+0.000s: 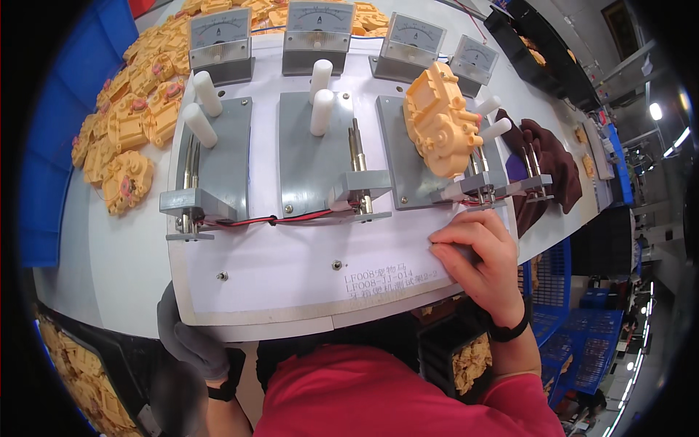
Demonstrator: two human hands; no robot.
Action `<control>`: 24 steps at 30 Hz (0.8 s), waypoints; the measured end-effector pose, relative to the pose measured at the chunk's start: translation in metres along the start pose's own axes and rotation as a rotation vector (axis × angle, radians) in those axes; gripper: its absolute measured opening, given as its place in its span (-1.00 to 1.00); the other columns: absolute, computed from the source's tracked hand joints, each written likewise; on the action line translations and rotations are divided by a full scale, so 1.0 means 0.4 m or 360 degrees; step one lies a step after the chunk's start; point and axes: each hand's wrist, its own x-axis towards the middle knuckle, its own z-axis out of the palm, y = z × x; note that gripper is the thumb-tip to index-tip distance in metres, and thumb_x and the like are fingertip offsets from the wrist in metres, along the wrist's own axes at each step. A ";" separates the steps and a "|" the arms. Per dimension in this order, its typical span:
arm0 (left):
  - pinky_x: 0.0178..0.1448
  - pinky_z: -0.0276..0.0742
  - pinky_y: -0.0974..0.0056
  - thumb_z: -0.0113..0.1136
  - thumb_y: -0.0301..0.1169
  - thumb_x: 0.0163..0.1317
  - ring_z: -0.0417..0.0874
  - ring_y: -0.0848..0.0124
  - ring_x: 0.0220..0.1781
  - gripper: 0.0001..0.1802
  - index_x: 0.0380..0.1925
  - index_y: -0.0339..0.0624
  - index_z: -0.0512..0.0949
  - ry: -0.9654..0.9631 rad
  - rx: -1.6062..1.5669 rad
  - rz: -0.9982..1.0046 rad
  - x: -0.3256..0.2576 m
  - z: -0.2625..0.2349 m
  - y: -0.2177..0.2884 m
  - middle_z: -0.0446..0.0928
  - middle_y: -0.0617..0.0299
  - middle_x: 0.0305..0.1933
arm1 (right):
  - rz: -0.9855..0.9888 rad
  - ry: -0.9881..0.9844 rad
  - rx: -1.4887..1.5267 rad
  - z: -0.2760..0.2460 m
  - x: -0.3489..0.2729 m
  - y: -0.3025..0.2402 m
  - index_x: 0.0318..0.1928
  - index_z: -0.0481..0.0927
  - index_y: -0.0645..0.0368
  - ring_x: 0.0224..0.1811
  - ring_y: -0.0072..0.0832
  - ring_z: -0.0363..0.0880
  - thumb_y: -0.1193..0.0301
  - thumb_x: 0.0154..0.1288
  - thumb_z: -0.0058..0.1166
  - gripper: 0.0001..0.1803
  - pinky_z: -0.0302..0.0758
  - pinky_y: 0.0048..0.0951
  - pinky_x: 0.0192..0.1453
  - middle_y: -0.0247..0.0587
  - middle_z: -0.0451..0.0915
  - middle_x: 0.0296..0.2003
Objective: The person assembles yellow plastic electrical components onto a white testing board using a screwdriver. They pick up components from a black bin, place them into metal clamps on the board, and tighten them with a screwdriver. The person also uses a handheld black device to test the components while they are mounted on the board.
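Note:
My bare right hand (477, 255) rests at the right side of a white test board (291, 291), fingers loosely bent. Its thumb and forefinger tips are slightly apart, with nothing visible between them. Just beyond it, an orange-yellow plastic gearbox housing (440, 120) sits tilted on the right grey fixture plate (397, 156), beside white posts and metal probe pins (482, 164). My left hand (193, 339), in a grey glove, hangs by the board's near left corner. Its fingers are partly hidden, and a dark blur lies below it.
Several analog ammeters (317, 36) line the board's far edge. Two more fixture plates (309, 164) carry white posts and pins, joined by red and black wires (273, 220). Housings (135, 120) heap up at far left beside a blue bin (76, 87). Brown cloth (553, 160) lies right.

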 end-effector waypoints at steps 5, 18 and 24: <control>0.23 0.44 0.12 -0.39 -0.12 0.54 0.58 0.11 0.12 -0.37 0.15 -0.52 0.44 -0.0076 -0.0017 0.0023 -0.009 -0.013 -0.011 0.55 -0.10 0.13 | -0.0009 0.0020 0.0006 0.001 -0.003 -0.002 -0.24 0.70 0.12 -0.21 -0.29 0.56 0.53 0.07 0.38 -0.80 0.46 -0.33 -0.08 -0.23 0.57 -0.28; 0.10 0.40 0.32 -0.22 -0.27 0.49 0.54 0.36 0.01 -0.49 0.27 -0.43 0.36 -0.0030 -0.0275 -0.0203 0.034 -0.027 0.051 0.55 0.08 0.04 | -0.0112 0.0270 0.0340 0.014 -0.010 0.028 -0.11 0.59 0.15 -0.18 -0.41 0.54 0.53 0.11 0.37 -0.68 0.45 -0.42 -0.08 -0.24 0.56 -0.17; 0.24 0.34 0.30 0.09 -0.38 0.34 0.47 0.36 0.08 -0.48 0.29 -0.30 0.39 -0.0596 0.0022 0.0564 0.247 -0.077 0.399 0.48 0.16 0.04 | 0.0027 0.0515 0.0786 0.017 0.011 0.025 0.16 0.46 0.15 -0.10 -0.60 0.52 0.48 0.23 0.31 -0.50 0.42 -0.50 0.03 -0.31 0.56 -0.06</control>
